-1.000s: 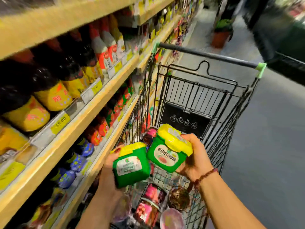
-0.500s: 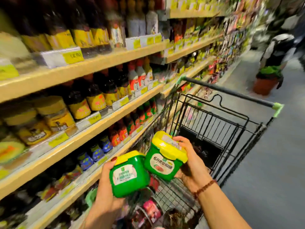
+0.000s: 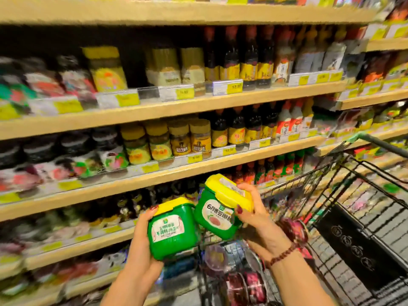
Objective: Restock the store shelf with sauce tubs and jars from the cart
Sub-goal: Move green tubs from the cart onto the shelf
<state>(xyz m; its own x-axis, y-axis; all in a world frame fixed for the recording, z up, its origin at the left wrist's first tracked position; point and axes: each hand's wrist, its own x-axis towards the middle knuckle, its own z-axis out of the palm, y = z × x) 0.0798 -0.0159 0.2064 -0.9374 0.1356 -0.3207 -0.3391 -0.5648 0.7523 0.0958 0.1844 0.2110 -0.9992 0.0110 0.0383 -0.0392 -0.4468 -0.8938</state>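
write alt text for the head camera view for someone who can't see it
A person's left hand grips an upright green tub with a yellow lid and the right hand grips a tilted green tub, in front of store shelves packed with bottles and jars. A wire cart with more jars stands at the right.

Both bare forearms angle upward side by side. The left hand (image 3: 141, 239) grips the upright green yellow-lidded plastic tub (image 3: 172, 233), thumb at its lid. The right hand (image 3: 258, 224), fingers seemingly over the lid, grips the tilted green yellow-lidded plastic tub (image 3: 214, 219).
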